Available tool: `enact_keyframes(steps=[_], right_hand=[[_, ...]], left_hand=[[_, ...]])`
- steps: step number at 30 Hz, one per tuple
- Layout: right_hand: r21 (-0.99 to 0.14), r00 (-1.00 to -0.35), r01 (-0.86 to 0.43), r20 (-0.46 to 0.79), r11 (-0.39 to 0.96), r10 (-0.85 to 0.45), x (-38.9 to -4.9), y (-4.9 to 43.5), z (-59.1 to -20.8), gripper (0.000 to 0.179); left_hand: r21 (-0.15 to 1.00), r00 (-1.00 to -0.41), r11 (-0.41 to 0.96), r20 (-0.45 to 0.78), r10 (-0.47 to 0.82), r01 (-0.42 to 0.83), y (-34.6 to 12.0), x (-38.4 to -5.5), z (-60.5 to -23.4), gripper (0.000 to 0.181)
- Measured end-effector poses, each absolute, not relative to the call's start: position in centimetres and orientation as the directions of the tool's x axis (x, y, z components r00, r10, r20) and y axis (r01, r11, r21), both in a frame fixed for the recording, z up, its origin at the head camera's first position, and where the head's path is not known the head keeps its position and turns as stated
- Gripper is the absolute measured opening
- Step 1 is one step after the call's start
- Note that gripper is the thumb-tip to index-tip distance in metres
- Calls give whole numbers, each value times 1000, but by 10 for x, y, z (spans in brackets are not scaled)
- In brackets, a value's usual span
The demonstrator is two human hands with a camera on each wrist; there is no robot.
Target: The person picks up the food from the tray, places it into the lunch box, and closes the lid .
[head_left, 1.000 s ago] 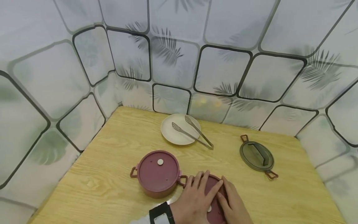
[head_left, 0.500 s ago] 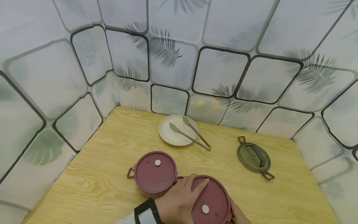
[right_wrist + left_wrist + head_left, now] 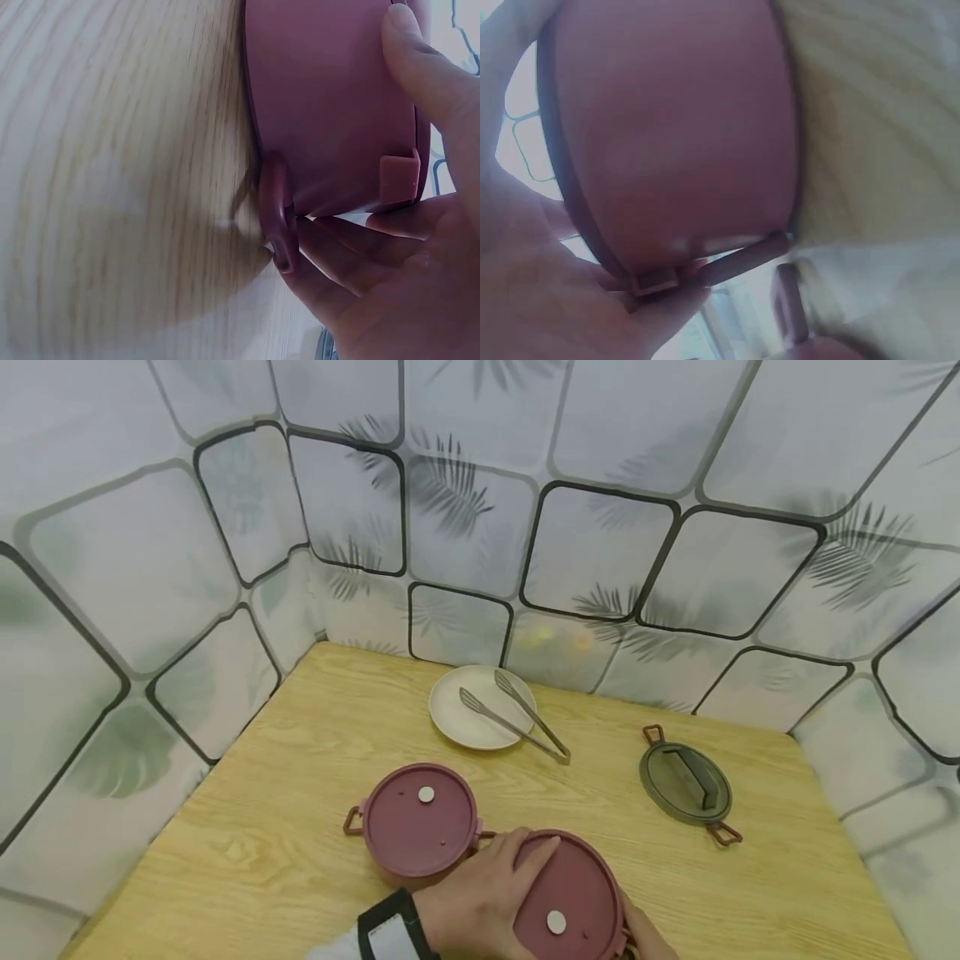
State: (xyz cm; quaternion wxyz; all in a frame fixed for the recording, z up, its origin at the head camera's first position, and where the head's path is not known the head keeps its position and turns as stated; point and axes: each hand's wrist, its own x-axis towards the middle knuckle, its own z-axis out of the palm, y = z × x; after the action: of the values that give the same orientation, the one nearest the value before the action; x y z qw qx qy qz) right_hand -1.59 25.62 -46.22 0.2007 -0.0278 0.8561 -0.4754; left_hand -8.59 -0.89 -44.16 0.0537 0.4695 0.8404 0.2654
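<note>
A maroon lidded pot [image 3: 577, 868] with a white knob stands at the table's near edge, partly out of frame. My left hand [image 3: 480, 893] holds its left side, the fingers spread along the lid's edge; the left wrist view has that hand [image 3: 562, 300] around the rim by the side handle [image 3: 746, 262]. At the pot's right, my right hand [image 3: 647, 933] grips low; in the right wrist view its thumb [image 3: 412, 45] lies on the wall and the fingers curl behind the handle [image 3: 277, 210]. Just left stands a second maroon lidded pot [image 3: 420, 822].
At the back, a white plate [image 3: 450, 718] bears metal tongs [image 3: 536, 739] that reach past its rim. A dark green lidded pan [image 3: 675, 789] with brown handles sits to the right. Patterned curtain-like walls [image 3: 465, 543] enclose the wooden table [image 3: 270, 793].
Both hands have come off the top of the near pot's lid to its sides, left hand leftward, right hand down and right. The lid with its knob shows more now.
</note>
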Motion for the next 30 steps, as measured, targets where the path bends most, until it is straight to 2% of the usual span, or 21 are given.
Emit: enact_keyframes(steps=[3, 7, 10, 13, 16, 22, 27, 30], right_hand=[[-832, -932, 128, -287, 540, -220, -14, 253, -458, 96], [-796, -962, 97, -228, 597, -148, -7, 246, -453, 91], [-786, -974, 4, -142, 618, -174, -8, 247, -452, 88], [-767, -974, -156, 13, 622, -228, -13, 250, -447, 89], [-713, -942, -322, 174, 622, -288, -21, 251, -433, 90], [-617, -834, -549, 355, 564, -423, -41, 241, -399, 98], [-561, -781, -623, 425, 545, -457, -55, 229, -382, 98], [-570, -764, -644, 444, 511, -468, -63, 218, -378, 96]], left_hand=[[490, -556, 415, 181, 811, 766, -8, -85, -444, 111], [503, -554, 403, 194, 810, 765, -8, -86, -445, 113], [489, -555, 405, 209, 805, 773, -8, -85, -442, 114], [438, -579, 442, 250, 776, 783, -8, -84, -434, 116], [379, -602, 483, 327, 728, 789, -9, -86, -421, 120], [383, -629, 500, 426, 650, 776, -21, -91, -390, 122], [426, -668, 515, 443, 598, 744, -36, -95, -376, 123], [443, -692, 533, 442, 571, 721, -46, -97, -371, 124]])
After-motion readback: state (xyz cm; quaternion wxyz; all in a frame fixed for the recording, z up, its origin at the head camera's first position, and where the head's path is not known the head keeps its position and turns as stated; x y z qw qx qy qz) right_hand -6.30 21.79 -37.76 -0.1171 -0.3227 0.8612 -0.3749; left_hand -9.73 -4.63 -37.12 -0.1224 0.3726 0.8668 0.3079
